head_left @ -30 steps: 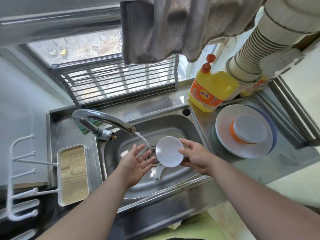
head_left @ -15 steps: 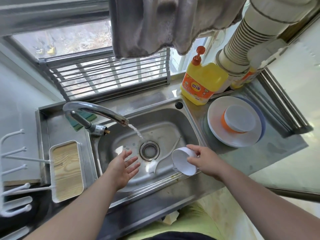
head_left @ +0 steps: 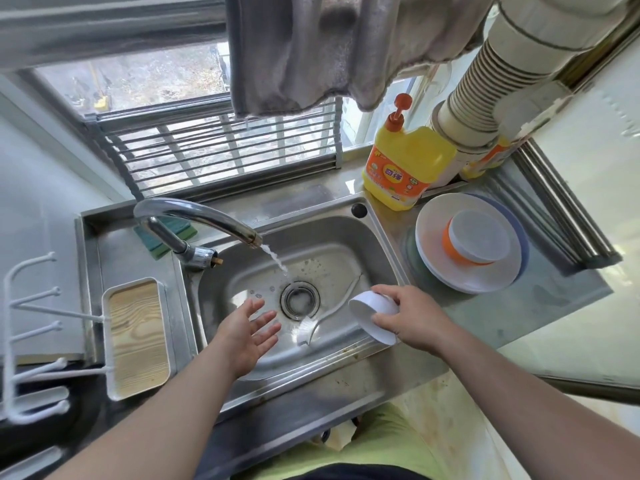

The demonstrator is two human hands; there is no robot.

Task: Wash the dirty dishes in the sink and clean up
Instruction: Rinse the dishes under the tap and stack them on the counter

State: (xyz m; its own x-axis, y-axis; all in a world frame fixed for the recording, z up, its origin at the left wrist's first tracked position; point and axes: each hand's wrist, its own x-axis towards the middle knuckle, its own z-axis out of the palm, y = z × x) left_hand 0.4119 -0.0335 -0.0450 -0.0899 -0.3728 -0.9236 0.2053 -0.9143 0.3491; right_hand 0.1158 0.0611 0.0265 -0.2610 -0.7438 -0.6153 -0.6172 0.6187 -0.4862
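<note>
Taking the sink [head_left: 377,237] as my marker and working from its left: a tray [head_left: 136,337] with a wood-grain bottom sits on the steel ledge just left of the basin, and a green sponge [head_left: 173,233] lies behind the tap [head_left: 194,216] at the sink's back left corner — parked there, I judge, so it stays within reach but out of the water. The tap arcs over the basin and a thin stream falls from its spout to the drain [head_left: 299,299] in the middle of the basin floor.

My left hand [head_left: 247,330] hangs over the left half of the basin, palm up and fingers spread, holding nothing; it sits just left of the drain and short of the stream. A white brush [head_left: 311,327] lies on the basin floor right of the drain, between my two hands, bristles toward me.

My right hand [head_left: 412,320] grips a small white bowl [head_left: 372,317] over the sink's right edge, fingers curled round its base, mouth tipped down and left toward the basin — I reckon so it drains into the sink rather than onto the counter.

Right of the sink, on the counter, plates [head_left: 467,278] are stacked with an upturned orange-rimmed bowl [head_left: 476,240] on top; they look washed and set to dry. The yellow soap bottle [head_left: 408,164] stands behind the sink's back right corner.
</note>
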